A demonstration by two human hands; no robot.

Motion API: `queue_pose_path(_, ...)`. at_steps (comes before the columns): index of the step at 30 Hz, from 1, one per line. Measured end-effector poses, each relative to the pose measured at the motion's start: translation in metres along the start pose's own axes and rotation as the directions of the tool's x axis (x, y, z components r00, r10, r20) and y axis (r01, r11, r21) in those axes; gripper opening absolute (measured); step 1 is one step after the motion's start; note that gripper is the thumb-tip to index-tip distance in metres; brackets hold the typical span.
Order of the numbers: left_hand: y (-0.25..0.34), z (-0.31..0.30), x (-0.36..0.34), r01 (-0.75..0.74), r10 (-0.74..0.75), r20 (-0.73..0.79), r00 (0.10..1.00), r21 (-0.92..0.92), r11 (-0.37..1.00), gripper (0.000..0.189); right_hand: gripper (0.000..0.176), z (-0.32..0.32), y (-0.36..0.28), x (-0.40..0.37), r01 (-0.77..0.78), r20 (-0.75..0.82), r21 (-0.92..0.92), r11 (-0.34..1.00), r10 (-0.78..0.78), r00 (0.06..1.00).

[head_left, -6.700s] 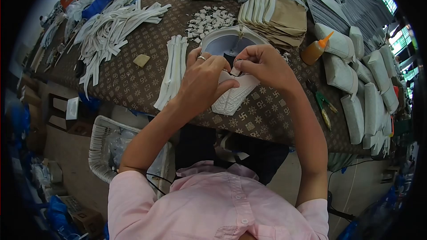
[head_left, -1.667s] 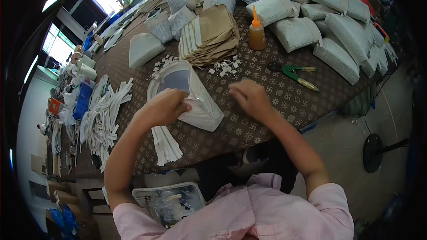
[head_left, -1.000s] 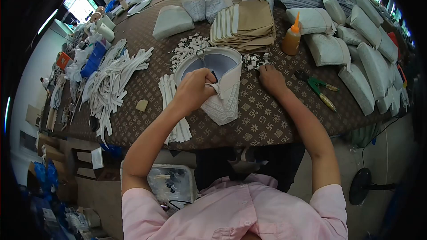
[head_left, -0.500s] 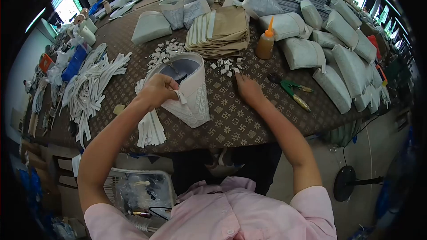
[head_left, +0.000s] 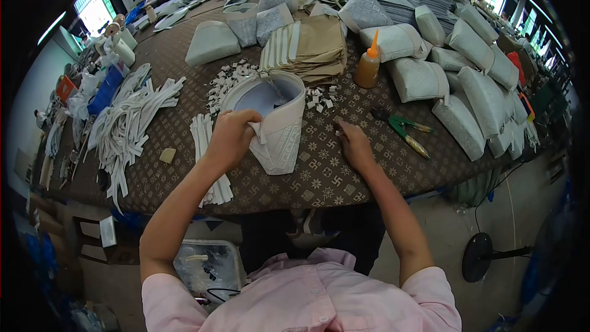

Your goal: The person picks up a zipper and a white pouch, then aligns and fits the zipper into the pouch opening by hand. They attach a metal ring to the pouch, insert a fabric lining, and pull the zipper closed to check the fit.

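A white embossed pouch [head_left: 279, 144] with a grey-blue lining stands on the table in front of me, its zipped top open. My left hand [head_left: 235, 137] grips the pouch's left edge, thumb and fingers closed by a small white tab at the zipper's end. To the right of the pouch, my right hand [head_left: 356, 146] is held low over the cloth with its fingers drawn together. Whatever lies between those fingertips is too small to make out. Just beyond it is a small pile of white and metallic bits [head_left: 322, 99].
Pliers with green handles [head_left: 402, 130] and an amber glue bottle [head_left: 367, 69] lie to the right, before heaped finished pouches [head_left: 473, 107]. Stacked brown pieces [head_left: 313, 49] are behind. White strips [head_left: 132, 117] and a yellowish block [head_left: 167, 155] are left.
My left hand and the pouch have shifted right, with the pouch turned more upright. My right hand has drawn back toward me from the pile of small bits.
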State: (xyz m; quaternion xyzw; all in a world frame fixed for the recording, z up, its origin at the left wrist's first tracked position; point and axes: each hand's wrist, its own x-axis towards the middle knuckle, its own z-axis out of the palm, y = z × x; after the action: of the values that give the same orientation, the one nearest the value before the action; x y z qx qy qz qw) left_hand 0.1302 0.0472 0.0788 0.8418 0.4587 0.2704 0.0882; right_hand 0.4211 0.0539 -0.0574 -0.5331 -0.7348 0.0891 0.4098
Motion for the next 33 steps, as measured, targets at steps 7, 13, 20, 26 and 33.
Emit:
queue_pose_path(7, -0.027, -0.019, 0.025, 0.360, -0.322, 0.249, 0.914, -0.126, 0.924, 0.024, 0.014, -0.003, -0.008, 0.000, -0.122, -0.023, 0.066, 0.990, 0.124, 0.992)
queue_pose_path(13, -0.021, 0.002, 0.024, 0.131, -0.067, 0.221, 0.973, -0.287, 0.949, 0.016, 0.019, -0.068, -0.116, 0.043, -0.222, 0.090, 0.704, 0.675, 0.225, 0.970)
queue_pose_path(20, 0.039, 0.020, -0.008, -0.074, 0.074, -0.006, 0.997, -0.025, 0.997, 0.016, 0.027, -0.078, -0.149, 0.070, -0.241, 0.255, 0.817, 0.523, 0.046, 0.966)
queue_pose_path(26, 0.033, 0.034, -0.021, -0.159, 0.168, -0.236, 0.957, 0.061, 0.985, 0.016, 0.025, -0.058, -0.158, 0.068, -0.319, 0.322, 0.860, 0.398, 0.061, 0.945)
queue_pose_path(33, 0.034, 0.046, -0.027, -0.173, 0.208, -0.297, 0.932, 0.141, 0.975, 0.015, 0.016, -0.040, -0.153, 0.084, 0.015, 0.146, 0.548, 0.836, -0.114, 0.983)
